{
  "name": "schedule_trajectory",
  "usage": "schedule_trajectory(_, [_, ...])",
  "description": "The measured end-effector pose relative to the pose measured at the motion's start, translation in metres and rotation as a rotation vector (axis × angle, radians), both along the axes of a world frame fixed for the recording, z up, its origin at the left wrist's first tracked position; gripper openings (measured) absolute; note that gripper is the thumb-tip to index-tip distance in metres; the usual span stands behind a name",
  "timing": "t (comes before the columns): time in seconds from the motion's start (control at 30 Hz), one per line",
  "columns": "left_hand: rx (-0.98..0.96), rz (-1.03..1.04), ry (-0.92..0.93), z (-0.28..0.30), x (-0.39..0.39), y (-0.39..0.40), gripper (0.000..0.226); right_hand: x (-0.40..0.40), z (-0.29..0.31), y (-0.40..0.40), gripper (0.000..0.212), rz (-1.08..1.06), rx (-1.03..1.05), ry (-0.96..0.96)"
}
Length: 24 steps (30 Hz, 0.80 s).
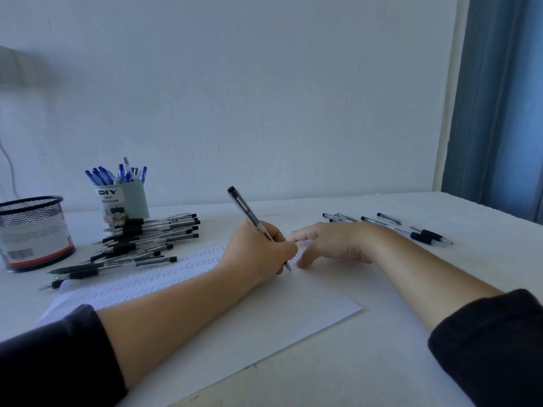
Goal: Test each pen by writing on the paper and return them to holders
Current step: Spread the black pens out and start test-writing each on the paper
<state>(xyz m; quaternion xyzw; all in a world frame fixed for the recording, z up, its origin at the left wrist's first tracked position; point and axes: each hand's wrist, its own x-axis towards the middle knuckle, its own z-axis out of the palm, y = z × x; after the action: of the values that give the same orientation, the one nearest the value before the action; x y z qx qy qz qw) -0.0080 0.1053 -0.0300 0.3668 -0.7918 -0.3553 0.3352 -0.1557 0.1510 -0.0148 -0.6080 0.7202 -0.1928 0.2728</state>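
Observation:
My left hand (258,251) grips a black-capped clear pen (245,212), its tip down on the white paper (264,312) near the rows of small written marks. My right hand (332,242) rests on the paper's far right edge with fingers loosely spread, just beside the pen tip. A pile of black pens (147,239) lies left of the paper. A pale green holder (123,202) labelled DIY holds several blue pens. A black mesh holder (32,230) stands at the far left; what is inside is hidden.
Several more black pens (390,226) lie scattered on the white table at the back right. A green pen (85,267) lies at the pile's near side. A blue curtain (499,107) hangs at the right, and the wall runs close behind the table.

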Motion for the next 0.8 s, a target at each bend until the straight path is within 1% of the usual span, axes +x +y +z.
schedule_trajectory(0.3, [0.007, 0.004, 0.022, 0.0, 0.0, -0.001, 0.024, -0.001, -0.001, -0.001, 0.044, 0.003, -0.003, 0.004])
schedule_trajectory(0.47, [0.005, 0.002, 0.012, 0.0, 0.0, -0.001, 0.021, -0.001, 0.0, -0.001, 0.042, 0.005, -0.003, 0.003])
schedule_trajectory(0.6, [0.016, 0.007, 0.019, 0.0, 0.001, -0.001, 0.024, -0.002, -0.001, -0.001, 0.045, -0.006, 0.005, 0.013])
schedule_trajectory(0.67, [0.074, 0.012, 0.096, 0.002, 0.002, -0.002, 0.025, -0.002, -0.001, -0.002, 0.045, -0.018, 0.012, 0.016])
schedule_trajectory(0.8, [0.269, 0.007, 0.361, 0.011, 0.007, -0.007, 0.028, -0.002, 0.0, 0.0, 0.047, -0.035, 0.009, 0.017])
